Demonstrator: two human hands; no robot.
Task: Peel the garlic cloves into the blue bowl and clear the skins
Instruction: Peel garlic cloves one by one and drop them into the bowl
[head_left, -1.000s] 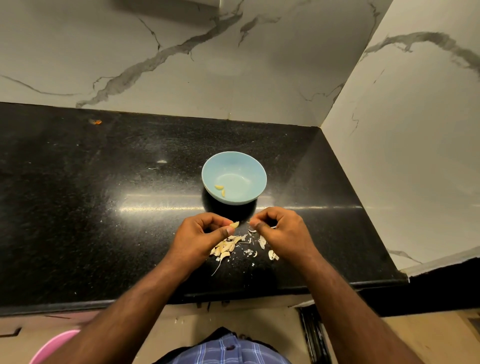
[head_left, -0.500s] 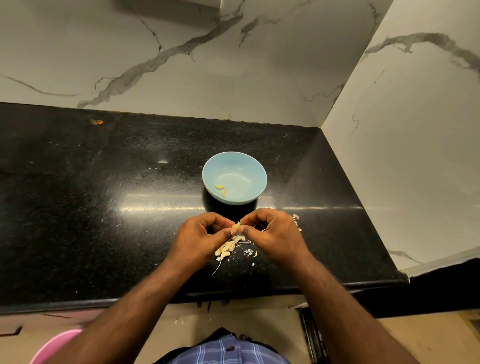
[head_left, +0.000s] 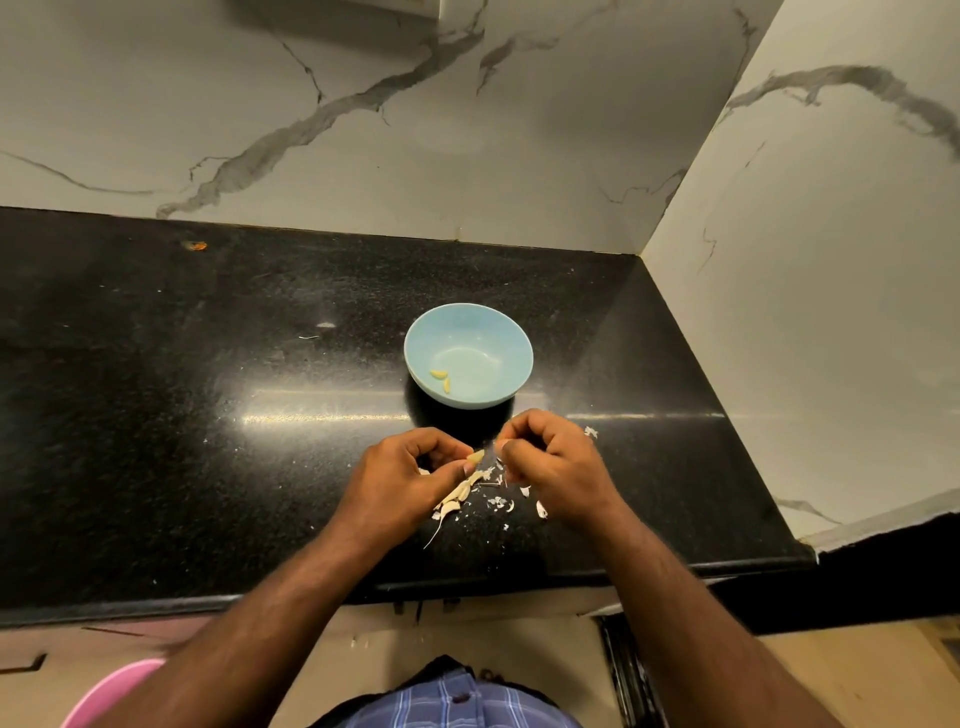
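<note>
Nearest, we see a plaid shirt (head_left: 457, 701) and a pink tub (head_left: 111, 693) below the counter (head_left: 156, 415) edge. On the counter lie loose skins (head_left: 460, 493), between and partly under our hands. Our left hand (head_left: 402, 480) pinches a pale clove (head_left: 475, 457) between thumb and curled fingers. Our right hand (head_left: 556, 467), just beside it, has its fingers curled, the tips pinched at a thin blurred skin by the clove. Beyond, the blue bowl (head_left: 511, 343) stands upright near the hands, with two peeled cloves (head_left: 441, 378) inside. Farthest, marble walls (head_left: 363, 130) meet at a corner.
</note>
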